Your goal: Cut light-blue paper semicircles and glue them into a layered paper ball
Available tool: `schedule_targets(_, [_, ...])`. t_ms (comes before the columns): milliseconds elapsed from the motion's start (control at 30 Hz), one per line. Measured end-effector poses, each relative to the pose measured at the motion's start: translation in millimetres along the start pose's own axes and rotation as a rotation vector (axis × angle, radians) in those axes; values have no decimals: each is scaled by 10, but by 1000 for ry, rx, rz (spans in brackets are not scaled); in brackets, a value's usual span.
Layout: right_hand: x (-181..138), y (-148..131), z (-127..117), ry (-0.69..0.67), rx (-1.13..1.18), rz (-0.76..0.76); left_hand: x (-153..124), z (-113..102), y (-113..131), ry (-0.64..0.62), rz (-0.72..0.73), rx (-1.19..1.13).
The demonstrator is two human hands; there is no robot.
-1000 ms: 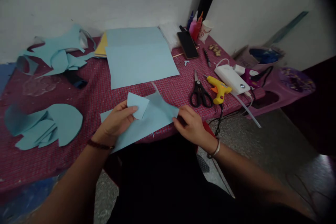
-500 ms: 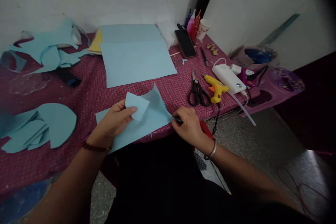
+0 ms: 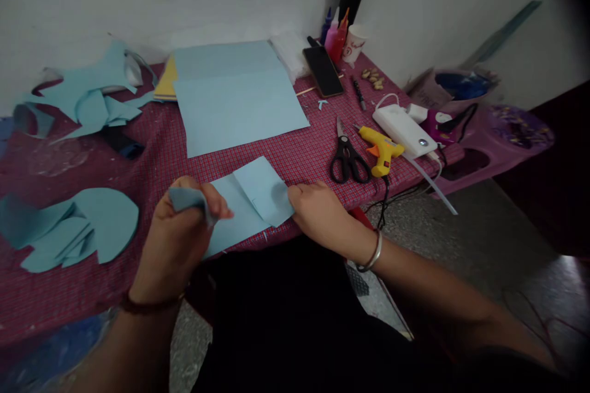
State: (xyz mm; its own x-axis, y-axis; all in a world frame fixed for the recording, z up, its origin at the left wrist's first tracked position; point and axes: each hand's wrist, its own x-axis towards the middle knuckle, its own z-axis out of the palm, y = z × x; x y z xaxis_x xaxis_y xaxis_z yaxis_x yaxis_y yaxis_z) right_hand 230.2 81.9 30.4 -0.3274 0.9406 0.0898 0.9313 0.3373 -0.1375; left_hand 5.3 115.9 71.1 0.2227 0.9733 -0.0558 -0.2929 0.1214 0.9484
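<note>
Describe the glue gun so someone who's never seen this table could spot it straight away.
On the red checked tablecloth, go to the right end. The glue gun lies there between black-handled scissors and a white box. Unlike them, it's bright yellow, with an orange trigger.

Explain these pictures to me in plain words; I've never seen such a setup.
There is no machine here, just a person's two bare hands. Every picture comes from one camera worn on the head, looking forward and down. The left hand holds a small blue piece. The right hand is at the edge of the blue paper in front of the body; its grip is hidden. On the checked cloth lie scissors, a yellow glue gun and a phone.
</note>
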Motion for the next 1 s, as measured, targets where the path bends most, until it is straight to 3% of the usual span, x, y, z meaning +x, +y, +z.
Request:
schedule_targets(133, [67, -30, -89, -70, -19, -17, -309, 84, -81, -81, 121, 711])
schedule_targets(233, [89, -52, -164, -116, -32, -25, -419, 184, -267, -177, 404, 1291])
schedule_targets(333, [92, -69, -209, -141, -43, -24, -394, 304, -431, -266, 697, 1585])
schedule_targets(400, [84, -72, -204, -136, -35, -19, -344, 350, -486, -299, 800, 1632])
schedule_targets(667, [-43, 63, -54, -24, 88, -86, -268, 238, -544, -437, 919, 1665])
schedule_targets(833, [-181, 228, 61, 28, 308, -132, -266, 124, -579, -427, 918, 1679])
schedule_targets(1000, [-226, 285, 147, 84, 385, -139, -294, 59, -594, -418, 876, 1679])
